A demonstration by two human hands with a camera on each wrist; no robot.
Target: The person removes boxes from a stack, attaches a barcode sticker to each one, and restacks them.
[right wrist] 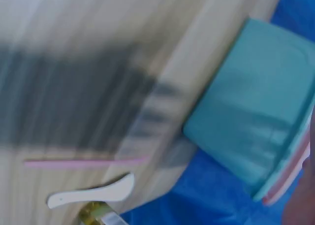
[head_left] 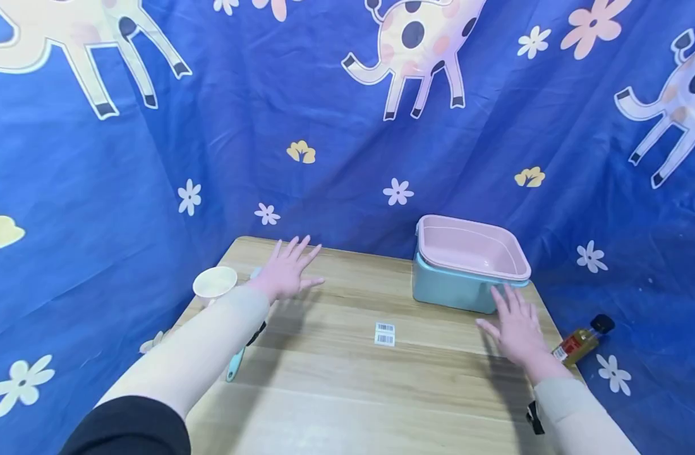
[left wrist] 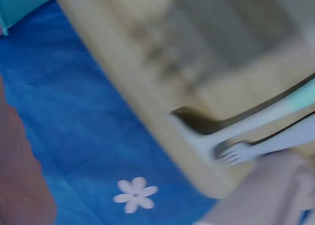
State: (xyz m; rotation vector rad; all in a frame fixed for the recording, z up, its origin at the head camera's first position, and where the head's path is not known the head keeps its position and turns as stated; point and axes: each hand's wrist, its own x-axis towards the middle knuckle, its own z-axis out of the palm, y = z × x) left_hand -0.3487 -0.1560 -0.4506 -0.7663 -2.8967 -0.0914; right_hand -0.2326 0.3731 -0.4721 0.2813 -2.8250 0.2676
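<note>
My left hand (head_left: pixel 285 272) hovers over the table's far left, fingers spread, holding nothing. Beneath it in the left wrist view lie a white-and-turquoise utensil (left wrist: pixel 216 134) with a flat slanted head and a white utensil (left wrist: pixel 241 153) with a pronged, hand-like end. A white bowl (head_left: pixel 213 282) stands left of that hand. My right hand (head_left: pixel 518 325), also empty with fingers spread, hovers in front of a blue bin (head_left: pixel 452 287) with a pink bin (head_left: pixel 467 243) nested inside. Below it in the right wrist view are a white spoon (right wrist: pixel 98 193) and a thin pink stick (right wrist: pixel 83 163).
A bottle (head_left: pixel 577 344) of yellowish liquid with a black cap is at the table's right edge. Two barcode labels (head_left: pixel 384 334) are on the wooden table (head_left: pixel 347 392). A blue patterned cloth (head_left: pixel 336 183) hangs behind and at both sides.
</note>
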